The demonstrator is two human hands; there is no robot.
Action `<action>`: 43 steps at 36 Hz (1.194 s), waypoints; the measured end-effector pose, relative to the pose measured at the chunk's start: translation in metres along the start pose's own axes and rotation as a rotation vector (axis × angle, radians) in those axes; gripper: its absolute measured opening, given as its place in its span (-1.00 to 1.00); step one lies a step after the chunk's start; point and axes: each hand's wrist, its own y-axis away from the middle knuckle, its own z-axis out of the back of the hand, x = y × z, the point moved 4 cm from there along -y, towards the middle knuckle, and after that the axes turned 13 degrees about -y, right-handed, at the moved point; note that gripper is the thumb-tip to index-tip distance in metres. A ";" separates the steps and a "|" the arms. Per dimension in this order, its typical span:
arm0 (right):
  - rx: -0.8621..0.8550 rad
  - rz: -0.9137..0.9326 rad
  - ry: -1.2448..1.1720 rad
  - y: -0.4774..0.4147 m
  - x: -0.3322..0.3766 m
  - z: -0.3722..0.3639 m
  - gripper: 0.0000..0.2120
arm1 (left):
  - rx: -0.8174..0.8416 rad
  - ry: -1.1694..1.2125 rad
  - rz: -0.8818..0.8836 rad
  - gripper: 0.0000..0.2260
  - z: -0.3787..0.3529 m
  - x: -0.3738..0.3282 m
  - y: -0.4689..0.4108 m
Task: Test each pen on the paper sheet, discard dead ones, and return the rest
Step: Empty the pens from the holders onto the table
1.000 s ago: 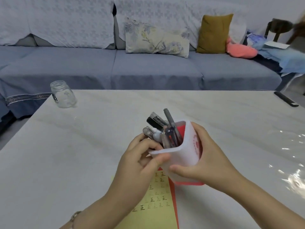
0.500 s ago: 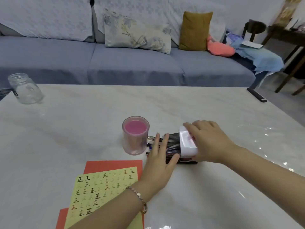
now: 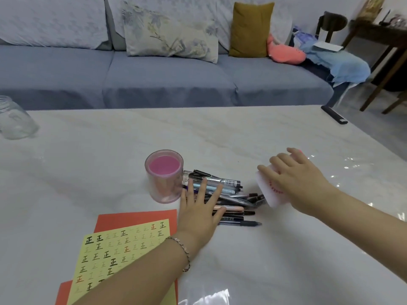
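Several pens lie in a loose pile on the white table, just right of a pink round cup. My left hand rests flat on the left part of the pile, fingers spread and straight. My right hand grips the white pen holder with a red print, which is tipped on its side with its mouth toward the pens. A yellow paper sheet covered in written characters lies on an orange sheet at the front left.
A glass jar stands at the table's far left edge. A black remote lies near the far right corner. A blue sofa with cushions runs behind the table, and a dark wooden table stands at the right.
The holder, upright in both hands a second ago, was laid down and pulled right off the pens. The pens now lie spilled under my left hand.
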 end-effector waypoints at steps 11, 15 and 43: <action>-0.266 -0.431 -0.406 0.022 -0.008 0.024 -0.08 | 0.097 -0.028 0.004 -0.48 0.009 -0.004 -0.003; -0.256 -0.452 -0.569 0.023 0.003 0.034 -0.07 | 0.105 0.008 -0.014 -0.48 0.009 -0.002 -0.002; 0.043 -0.268 -1.183 -0.015 0.137 0.021 -0.26 | -0.574 1.097 0.322 -0.34 0.126 0.110 0.130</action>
